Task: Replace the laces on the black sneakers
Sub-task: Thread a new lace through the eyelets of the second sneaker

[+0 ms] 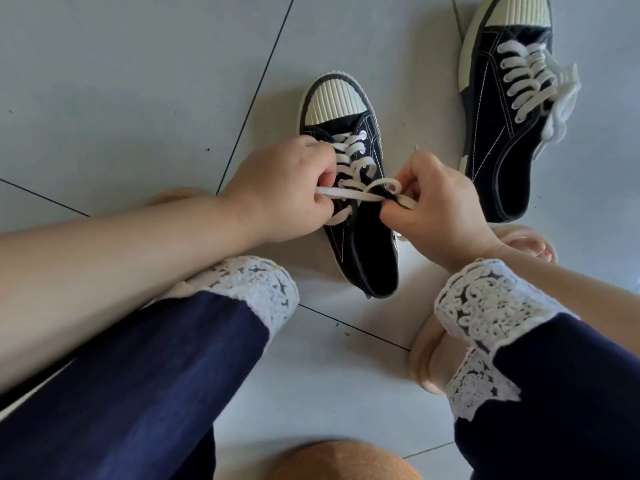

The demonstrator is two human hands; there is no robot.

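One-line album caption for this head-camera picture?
Both hands, left and right, tie the white lace on a black sneaker.

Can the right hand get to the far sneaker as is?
Probably not yet. The right hand is pinching the lace of the near sneaker. The floor up to the far sneaker looks bare, so once it lets go, likely yes.

Grey tile floor w/ dark grout lines. Navy trousers, white lace cuffs. Pale pink slippers on feet. Round orange-brown obj at bottom edge, partly cut off.
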